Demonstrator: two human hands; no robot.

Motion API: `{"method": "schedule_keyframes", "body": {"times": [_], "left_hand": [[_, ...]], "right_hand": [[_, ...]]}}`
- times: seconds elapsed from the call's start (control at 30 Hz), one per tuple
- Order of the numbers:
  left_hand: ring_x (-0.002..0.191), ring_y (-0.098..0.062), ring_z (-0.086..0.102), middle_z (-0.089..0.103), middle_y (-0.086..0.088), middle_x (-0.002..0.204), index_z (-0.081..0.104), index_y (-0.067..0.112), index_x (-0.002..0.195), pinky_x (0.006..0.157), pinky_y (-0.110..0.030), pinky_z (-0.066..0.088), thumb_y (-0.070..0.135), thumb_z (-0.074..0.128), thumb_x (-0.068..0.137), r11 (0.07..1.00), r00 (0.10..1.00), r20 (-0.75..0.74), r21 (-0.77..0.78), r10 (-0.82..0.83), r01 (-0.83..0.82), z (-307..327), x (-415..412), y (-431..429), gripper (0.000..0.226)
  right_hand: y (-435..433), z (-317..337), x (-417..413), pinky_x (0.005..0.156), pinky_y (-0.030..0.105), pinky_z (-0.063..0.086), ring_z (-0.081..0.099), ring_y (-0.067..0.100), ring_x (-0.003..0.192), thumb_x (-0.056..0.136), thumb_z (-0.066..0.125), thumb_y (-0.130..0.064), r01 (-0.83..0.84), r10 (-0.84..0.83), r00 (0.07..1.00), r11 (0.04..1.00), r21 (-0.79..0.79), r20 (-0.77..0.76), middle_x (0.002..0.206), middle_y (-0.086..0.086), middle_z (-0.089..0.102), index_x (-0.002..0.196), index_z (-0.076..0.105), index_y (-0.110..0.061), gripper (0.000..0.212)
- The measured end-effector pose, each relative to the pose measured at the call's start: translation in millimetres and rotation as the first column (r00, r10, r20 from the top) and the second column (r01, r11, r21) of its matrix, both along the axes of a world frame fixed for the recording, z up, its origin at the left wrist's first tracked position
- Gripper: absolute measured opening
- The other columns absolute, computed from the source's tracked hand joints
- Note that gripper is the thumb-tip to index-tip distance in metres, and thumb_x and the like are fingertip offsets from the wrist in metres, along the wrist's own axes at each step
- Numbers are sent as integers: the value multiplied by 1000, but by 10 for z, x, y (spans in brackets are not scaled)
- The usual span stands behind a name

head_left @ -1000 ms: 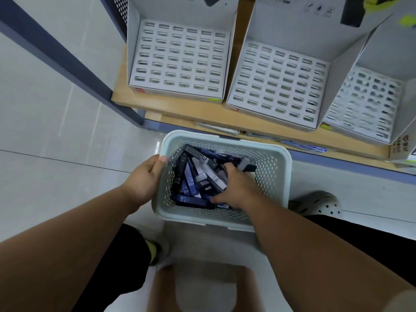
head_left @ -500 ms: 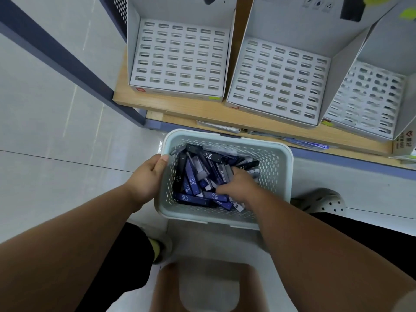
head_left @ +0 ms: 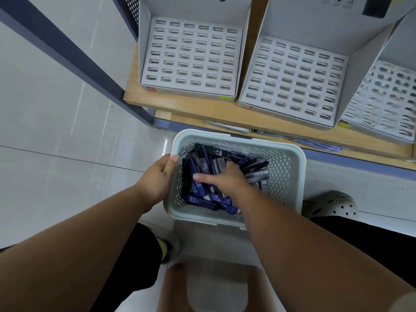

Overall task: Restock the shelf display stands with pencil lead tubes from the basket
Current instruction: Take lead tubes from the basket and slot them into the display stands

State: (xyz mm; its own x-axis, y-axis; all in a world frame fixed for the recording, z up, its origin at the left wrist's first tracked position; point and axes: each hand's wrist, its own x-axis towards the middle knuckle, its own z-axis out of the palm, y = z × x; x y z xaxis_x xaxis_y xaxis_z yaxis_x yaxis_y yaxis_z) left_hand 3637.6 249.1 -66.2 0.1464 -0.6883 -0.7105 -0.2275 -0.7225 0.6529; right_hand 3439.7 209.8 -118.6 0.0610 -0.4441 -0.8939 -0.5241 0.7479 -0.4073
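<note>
Fingers (head_left: 228, 168) of the right hand (head_left: 225, 182) dig into the pencil lead tubes (head_left: 195, 200) in the basket (head_left: 299, 167); I cannot tell if they hold one. The left hand (head_left: 156, 179) grips the basket rim beside them. The display stands (head_left: 191, 55) beyond the fingers look empty, so nearly everything is left.

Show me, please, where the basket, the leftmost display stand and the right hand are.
basket (head_left: 286, 176): head view, perforated right wall.
leftmost display stand (head_left: 191, 57): head view, middle of its slotted panel.
right hand (head_left: 227, 179): head view, back of the hand.
</note>
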Motion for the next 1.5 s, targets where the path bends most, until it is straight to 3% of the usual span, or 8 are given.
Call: {"method": "schedule_keyframes", "body": {"times": [0.23,0.43,0.67,0.8,0.87,1.07,1.2,1.5], "left_hand": [[108,-24,64,69,-3,112,61,27,116,100,-51,50,48,34,105,1000,1000,-21,17,-7,8,7,5,-13,36],[106,-25,64,69,-3,109,61,27,111,99,-52,50,50,33,105,1000,1000,-11,16,-16,16,15,2,-5,37],[104,-23,65,69,-2,108,60,29,111,97,-51,52,51,33,105,1000,1000,-7,11,-12,12,21,-15,0,36],[104,-21,64,69,1,108,60,30,111,97,-49,52,51,33,105,1000,1000,-1,13,-11,11,24,-25,-4,35],[104,-20,64,69,1,108,60,31,111,97,-48,52,51,33,105,1000,1000,0,18,-13,13,26,-25,-6,35],[104,-23,64,68,-1,109,60,34,109,96,-50,52,54,32,104,1000,1000,-3,20,-22,22,32,-11,0,35],[104,-23,64,69,-1,108,60,31,108,97,-50,51,52,32,105,999,999,16,6,-33,32,39,-12,-4,35],[105,-26,63,67,-5,108,60,24,111,99,-52,49,49,31,106,999,998,34,3,-45,45,70,-22,-9,38]], "right_hand": [[-22,72,203,106,48,49,45,34,139,34,91,-73,-120,112,982,992,-47,-149,158,9,39,155,28,-13,149],[-12,90,123,66,30,53,58,20,97,46,90,-59,-48,36,994,992,-120,-101,125,-1,59,143,46,-17,115],[-23,77,114,92,46,58,64,31,116,49,87,-42,-52,51,999,993,-110,-11,132,10,64,141,53,-13,103],[-6,61,195,104,43,49,49,31,135,51,95,-54,-171,162,983,979,-114,-80,153,5,47,155,34,-17,126],[-17,60,193,100,41,49,52,30,131,53,95,-51,-162,152,984,980,-118,-88,149,4,50,152,38,-17,120],[-17,50,-8,70,34,57,72,24,83,63,90,-15,-9,18,996,994,-113,83,91,4,74,97,66,-17,41],[-17,81,-124,58,26,46,68,18,80,70,85,-14,-7,19,995,993,-116,99,89,2,72,91,66,-20,28],[-33,152,-454,66,30,47,66,21,79,74,87,-19,6,8,993,993,-114,120,87,3,71,98,68,-17,30]]}}
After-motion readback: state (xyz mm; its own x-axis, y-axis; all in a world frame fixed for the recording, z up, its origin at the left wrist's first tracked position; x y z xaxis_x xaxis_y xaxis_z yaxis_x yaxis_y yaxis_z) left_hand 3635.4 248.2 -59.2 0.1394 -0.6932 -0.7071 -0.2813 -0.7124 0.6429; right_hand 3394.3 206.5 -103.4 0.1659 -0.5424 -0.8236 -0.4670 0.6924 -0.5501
